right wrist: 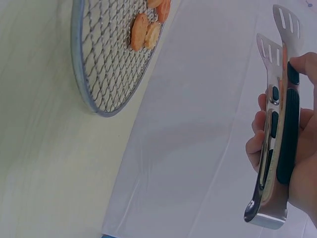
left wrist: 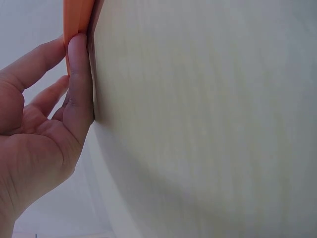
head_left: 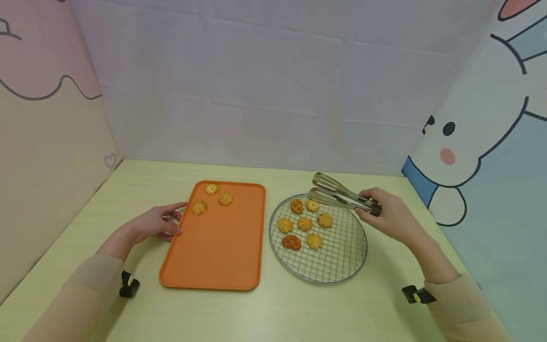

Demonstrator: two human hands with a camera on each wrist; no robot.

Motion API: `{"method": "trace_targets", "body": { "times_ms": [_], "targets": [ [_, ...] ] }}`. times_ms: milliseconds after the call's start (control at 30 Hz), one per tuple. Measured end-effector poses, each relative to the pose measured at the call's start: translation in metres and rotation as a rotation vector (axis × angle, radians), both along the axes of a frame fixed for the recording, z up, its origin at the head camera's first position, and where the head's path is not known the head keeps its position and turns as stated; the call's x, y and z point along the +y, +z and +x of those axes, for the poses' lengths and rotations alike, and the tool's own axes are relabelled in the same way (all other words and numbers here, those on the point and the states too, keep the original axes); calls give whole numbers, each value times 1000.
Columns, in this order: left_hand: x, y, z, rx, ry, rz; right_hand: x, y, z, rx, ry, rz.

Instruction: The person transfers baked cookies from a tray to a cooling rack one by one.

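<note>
My left hand point(head_left: 151, 223) rests its spread, loosely bent fingers on the left rim of an orange tray point(head_left: 218, 251). In the left wrist view, fingertips and thumb meet the edge of the tray. Three cookies lie at the tray's far end, among them a swirl cookie point(head_left: 225, 199). My right hand point(head_left: 391, 216) grips metal tongs point(right wrist: 290, 139) with dark green pads, their slotted ends apart and nothing between them. The tongs reach over the far side of a round wire rack point(head_left: 342, 259). Several cookies lie on it, including a pretzel cookie point(head_left: 292, 242) and a round cookie point(head_left: 325, 220).
Tray and rack stand side by side on a pale wood-look table point(head_left: 299, 313), a narrow gap between them. A white sheet point(head_left: 265, 95) closes off the back. Printed panels, one showing a cartoon rabbit point(head_left: 474, 128), flank the table.
</note>
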State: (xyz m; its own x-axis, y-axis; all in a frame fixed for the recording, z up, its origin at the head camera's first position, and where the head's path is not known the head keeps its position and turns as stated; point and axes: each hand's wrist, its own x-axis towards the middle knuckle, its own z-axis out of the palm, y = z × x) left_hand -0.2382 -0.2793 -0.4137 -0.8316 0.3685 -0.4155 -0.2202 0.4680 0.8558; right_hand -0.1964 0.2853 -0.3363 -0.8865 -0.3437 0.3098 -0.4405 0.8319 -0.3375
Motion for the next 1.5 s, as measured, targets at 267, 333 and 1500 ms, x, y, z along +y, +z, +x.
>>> {"method": "trace_targets", "body": {
  "times_ms": [267, 333, 1500],
  "targets": [
    [0, -1, -1, 2, 5, 0, -18, 10, 1, 3, 14, -4],
    [-1, -1, -1, 3, 3, 0, -23, 13, 0, 6, 24, -5],
    [-1, 2, 0, -10, 2, -8, -116, 12, -19, -125, 37, -126]
  ]
}}
